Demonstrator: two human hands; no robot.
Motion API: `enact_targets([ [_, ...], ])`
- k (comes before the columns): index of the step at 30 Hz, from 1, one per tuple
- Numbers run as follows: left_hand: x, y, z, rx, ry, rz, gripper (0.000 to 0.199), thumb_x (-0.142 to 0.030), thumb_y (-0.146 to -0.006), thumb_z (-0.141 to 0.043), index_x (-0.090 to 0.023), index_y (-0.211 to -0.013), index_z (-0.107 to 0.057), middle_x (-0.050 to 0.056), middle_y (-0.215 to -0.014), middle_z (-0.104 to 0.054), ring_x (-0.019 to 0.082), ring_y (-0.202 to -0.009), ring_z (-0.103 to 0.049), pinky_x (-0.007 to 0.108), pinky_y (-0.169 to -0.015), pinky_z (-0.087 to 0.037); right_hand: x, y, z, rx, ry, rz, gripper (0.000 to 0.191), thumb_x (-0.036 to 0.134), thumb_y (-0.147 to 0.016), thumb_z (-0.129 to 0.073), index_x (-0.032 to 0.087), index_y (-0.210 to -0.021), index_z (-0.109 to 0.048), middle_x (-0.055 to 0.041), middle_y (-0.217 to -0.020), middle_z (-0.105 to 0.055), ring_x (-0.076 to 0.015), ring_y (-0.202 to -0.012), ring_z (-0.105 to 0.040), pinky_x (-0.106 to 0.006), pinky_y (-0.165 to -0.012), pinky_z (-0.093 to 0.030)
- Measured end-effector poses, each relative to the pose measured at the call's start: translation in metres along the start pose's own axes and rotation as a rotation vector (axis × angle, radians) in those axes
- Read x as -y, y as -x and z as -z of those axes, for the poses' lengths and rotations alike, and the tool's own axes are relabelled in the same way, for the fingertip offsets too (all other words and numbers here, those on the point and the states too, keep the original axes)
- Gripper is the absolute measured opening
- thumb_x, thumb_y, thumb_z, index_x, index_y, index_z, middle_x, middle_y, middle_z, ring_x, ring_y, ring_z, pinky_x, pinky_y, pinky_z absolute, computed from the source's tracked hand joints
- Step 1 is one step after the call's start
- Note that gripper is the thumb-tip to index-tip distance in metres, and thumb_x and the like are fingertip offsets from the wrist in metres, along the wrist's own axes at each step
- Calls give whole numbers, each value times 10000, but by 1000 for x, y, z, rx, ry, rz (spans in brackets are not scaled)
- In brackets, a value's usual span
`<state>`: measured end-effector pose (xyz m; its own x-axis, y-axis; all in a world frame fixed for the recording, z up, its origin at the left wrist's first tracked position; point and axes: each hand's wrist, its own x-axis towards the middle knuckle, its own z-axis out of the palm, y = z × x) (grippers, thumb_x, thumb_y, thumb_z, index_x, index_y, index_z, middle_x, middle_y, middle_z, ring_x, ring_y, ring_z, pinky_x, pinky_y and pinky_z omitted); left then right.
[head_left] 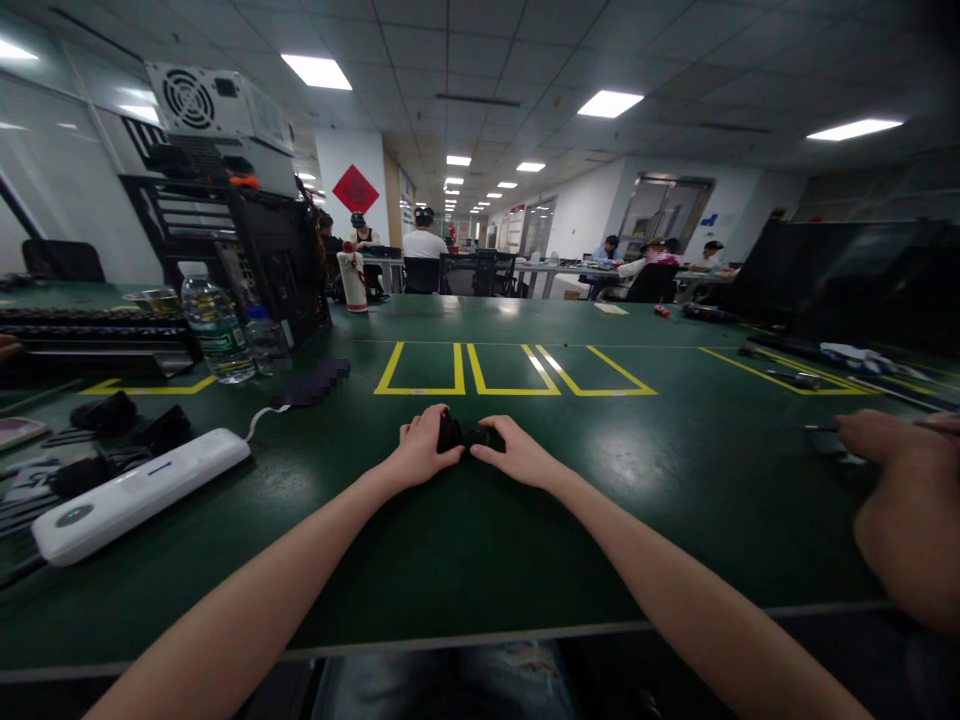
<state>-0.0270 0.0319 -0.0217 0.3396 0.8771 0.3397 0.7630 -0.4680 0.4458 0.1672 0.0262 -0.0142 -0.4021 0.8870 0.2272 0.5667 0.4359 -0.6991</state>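
Near the middle of the green table point(465, 560), my left hand point(424, 447) is closed around a small black object point(448, 430). Close beside it on the right, my right hand point(512, 452) has its thumb and fingers on a second black object point(480, 437). The two objects are nearly touching, and the fingers partly cover both, so their shape is hard to make out. Both hands are low over the table surface, just in front of the yellow tape outlines point(514, 391).
A white power strip point(142, 492), black items, a water bottle point(216, 325) and a computer case point(281, 250) are on the left. A white cup point(352, 280) stands farther back. At the right edge another person's hand point(877, 435) holds a thin tool.
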Motion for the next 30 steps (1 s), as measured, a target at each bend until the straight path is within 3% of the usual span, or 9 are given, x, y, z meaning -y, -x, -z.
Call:
enact_targets([
  [3,8,-2,3,17,-1,43,569,-443,-697,-522,-192,-1158,-304,114,-1098,-470,294,-1030,-440,477,-834,-321,-1,2,0,25,60,16,572,470,-630,-590,173,-1101,-457,-93,-1130,-421,-220,-1059,-401,-401,-919,-308],
  [13,14,-2,5,47,42,18,649,-503,-669,-539,-199,-1175,-271,104,-1079,-502,273,-1001,-482,477,-851,-318,-7,-6,2,-10,185,30,435,443,-688,-546,188,-1039,-521,-92,-1092,-443,-224,-1046,-408,-400,-895,-313],
  [18,8,-1,11,40,4,11,626,-420,-687,-547,-167,-1184,-261,126,-1122,-473,272,-1032,-472,451,-859,-330,-3,-5,7,-57,219,-27,429,420,-669,-576,169,-1015,-537,-99,-1030,-467,-229,-996,-429,-398,-863,-334],
  [21,-4,10,29,86,-78,-121,624,-352,-678,-556,-180,-1202,-264,109,-1155,-448,260,-1055,-452,417,-872,-329,14,1,-3,6,202,37,448,442,-634,-601,183,-995,-545,-84,-980,-481,-215,-912,-466,-368,-788,-387],
  [24,-18,35,57,235,-155,-225,591,-324,-636,-578,-204,-1166,-346,72,-1063,-505,239,-949,-509,375,-833,-360,41,4,-23,104,152,70,462,469,-594,-620,170,-940,-548,-68,-920,-513,-189,-776,-506,-326,-665,-427],
  [27,-20,71,83,301,-179,-144,524,-301,-642,-546,-230,-1139,-397,50,-1039,-521,229,-909,-521,358,-816,-374,76,3,-50,203,56,82,492,434,-538,-667,159,-924,-539,-49,-870,-562,-192,-756,-538,-293,-624,-430],
  [30,3,113,102,230,-199,-10,565,-281,-639,-528,-261,-1180,-367,35,-1090,-512,239,-951,-510,367,-836,-384,115,-3,-85,331,0,105,500,343,-540,-663,149,-979,-524,-58,-885,-600,-215,-775,-569,-267,-581,-431],
])
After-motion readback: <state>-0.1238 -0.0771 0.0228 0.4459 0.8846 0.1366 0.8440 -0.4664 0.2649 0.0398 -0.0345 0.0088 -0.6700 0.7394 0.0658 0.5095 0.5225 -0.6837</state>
